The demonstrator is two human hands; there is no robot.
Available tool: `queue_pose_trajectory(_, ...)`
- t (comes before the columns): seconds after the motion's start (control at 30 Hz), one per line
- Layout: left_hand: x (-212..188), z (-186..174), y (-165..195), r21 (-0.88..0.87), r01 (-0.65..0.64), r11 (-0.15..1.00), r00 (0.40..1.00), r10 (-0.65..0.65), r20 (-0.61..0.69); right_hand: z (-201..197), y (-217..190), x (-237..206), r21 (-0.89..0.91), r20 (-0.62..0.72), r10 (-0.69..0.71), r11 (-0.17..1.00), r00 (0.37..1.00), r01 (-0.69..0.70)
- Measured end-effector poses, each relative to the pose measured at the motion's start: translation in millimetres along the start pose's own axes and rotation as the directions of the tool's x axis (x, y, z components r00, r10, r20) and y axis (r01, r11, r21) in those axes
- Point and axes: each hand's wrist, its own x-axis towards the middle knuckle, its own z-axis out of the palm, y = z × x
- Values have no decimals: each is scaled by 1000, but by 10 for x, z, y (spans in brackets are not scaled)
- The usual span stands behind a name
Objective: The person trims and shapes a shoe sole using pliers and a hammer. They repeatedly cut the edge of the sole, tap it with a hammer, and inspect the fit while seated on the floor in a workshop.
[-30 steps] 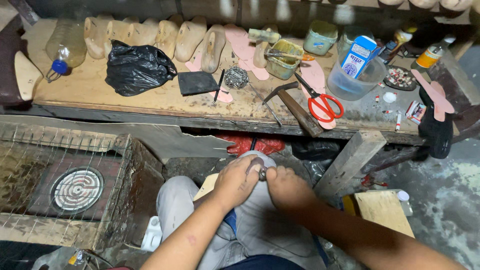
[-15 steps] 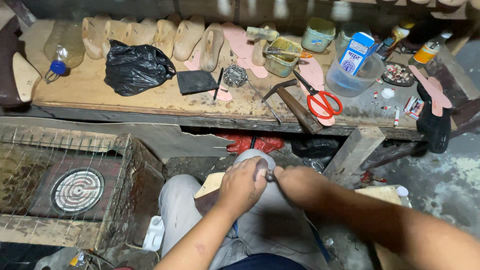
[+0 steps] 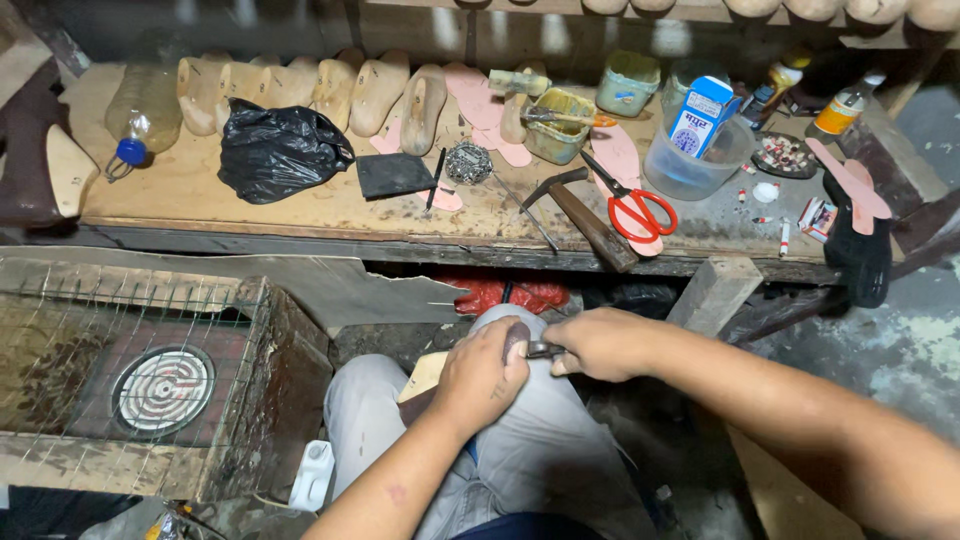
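Dim workshop, lit from above. Worn wooden workbench [image 3: 300,205] across the back, low shelf edge [image 3: 700,12] overhead. Stained grey concrete floor [image 3: 900,350] at right. Wooden crate [image 3: 270,400] with wire mesh and coil hotplate [image 3: 162,388] at left.

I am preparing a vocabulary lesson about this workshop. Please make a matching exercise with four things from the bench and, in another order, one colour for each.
Things:
1. crumpled plastic bag
2. metal scissors with plastic handles
3. cap of the clear plastic bottle lying on its side
4. flat foot-shaped insole pieces

Colours:
A. pink
B. blue
C. black
D. red

Pairs: 1-C, 2-D, 3-B, 4-A
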Motion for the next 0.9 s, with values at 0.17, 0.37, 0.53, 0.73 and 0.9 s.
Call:
queue_pose_trajectory(0.17, -46, -4, -66, -81, -105, 991, 994, 105, -1, 195, -282, -182, -60, -104, 70, 995, 992, -77)
queue_pose_trajectory(0.37, 39, -86, -218, -288, -149, 946, 989, 148, -26, 555, -572, -9, -192, -309, 272, 921, 911, -340)
queue_pose_trajectory(0.53, 18, -39, -96, -95, 18, 995, 996, -27, -90, 265, -318, 45, -74, -368, -15, 997, 930, -13)
queue_pose_trajectory(0.73, -87, -7, 15, 13, -67, 998, 994, 68, -91, -152, -74, 57, 95, 150, 54, 993, 987, -68)
queue_pose_trajectory(0.9, -82, -26, -87, -33, -66, 997, 997, 64, -37, 108, -332, -56, -145, -72, 42, 988, 997, -52)
